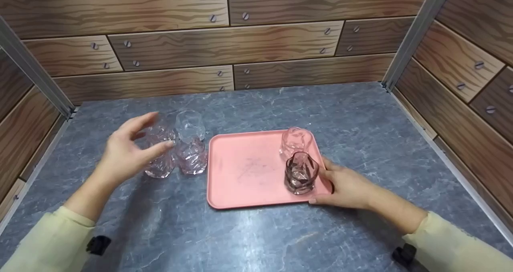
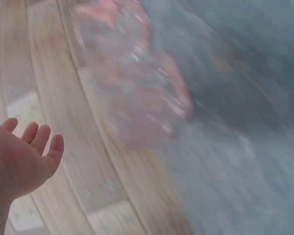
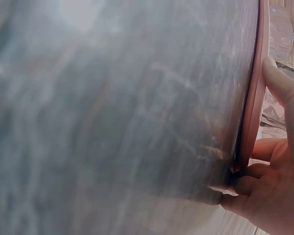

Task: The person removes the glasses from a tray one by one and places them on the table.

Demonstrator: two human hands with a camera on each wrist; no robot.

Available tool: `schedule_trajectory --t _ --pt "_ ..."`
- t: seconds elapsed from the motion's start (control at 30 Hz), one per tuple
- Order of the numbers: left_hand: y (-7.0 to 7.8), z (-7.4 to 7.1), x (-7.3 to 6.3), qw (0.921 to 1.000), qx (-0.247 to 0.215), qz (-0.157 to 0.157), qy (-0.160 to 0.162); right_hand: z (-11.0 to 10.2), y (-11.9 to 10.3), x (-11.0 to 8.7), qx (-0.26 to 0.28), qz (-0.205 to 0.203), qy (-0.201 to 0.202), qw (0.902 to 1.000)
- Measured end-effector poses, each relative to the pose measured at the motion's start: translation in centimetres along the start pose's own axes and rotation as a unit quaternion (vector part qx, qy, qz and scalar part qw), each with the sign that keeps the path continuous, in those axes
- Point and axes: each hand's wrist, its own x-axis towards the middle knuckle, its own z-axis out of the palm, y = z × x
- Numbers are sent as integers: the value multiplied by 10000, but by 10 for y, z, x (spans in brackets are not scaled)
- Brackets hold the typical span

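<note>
Sleeves [image 1: 54,238] — L hand [image 1: 127,150] nr glasses [image 1: 191,158], R hand [image 1: 350,187] on pink tray [image 1: 244,168]

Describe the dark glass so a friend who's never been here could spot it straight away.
Find the pink tray on the blue-grey tabletop, then the side that the right hand grips. There the dark glass stands, just in front of a pale pink glass. Its smoky, purplish-brown tint sets it apart from that much paler neighbour.
</note>
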Motion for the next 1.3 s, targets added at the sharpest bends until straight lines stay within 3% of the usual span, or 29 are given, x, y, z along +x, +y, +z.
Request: schedule_trajectory --t 0.17,0.43,0.63,0.73,0.93,1.3 --pt "30 32 5 9978 -297 282 -517 0 0 0 -26 22 -20 10000" --pt "70 112 8 9833 -595 785 -1531 1 1 1 -36 41 -47 10000" --pt "85 167 4 9696 -608 778 -2238 2 1 0 -69 -10 -33 10000" --pt "86 189 3 9667 -521 763 -2385 1 0 0 -79 -79 -3 9999" --pt "85 215 3 9689 -311 683 -2356 0 0 0 -93 -188 34 9998" --pt "94 238 4 9698 -308 670 -2324 1 1 1 -59 -181 34 9998"
